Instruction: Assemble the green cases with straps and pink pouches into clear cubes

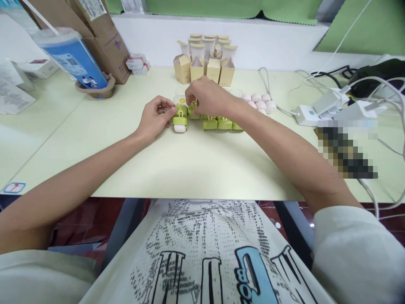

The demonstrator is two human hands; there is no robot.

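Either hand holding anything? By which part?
Right hand pinches a green case by its top loop. Left hand has fingertips on the side of the neighbouring case; whether it truly holds it cannot be told.

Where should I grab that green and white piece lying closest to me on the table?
Pinch the green-and-white piece across its two side faces at the white near end, coming from above on your side. That end faces bare table; the far end, with its loop, is crowded by your left hand and the other green pieces.
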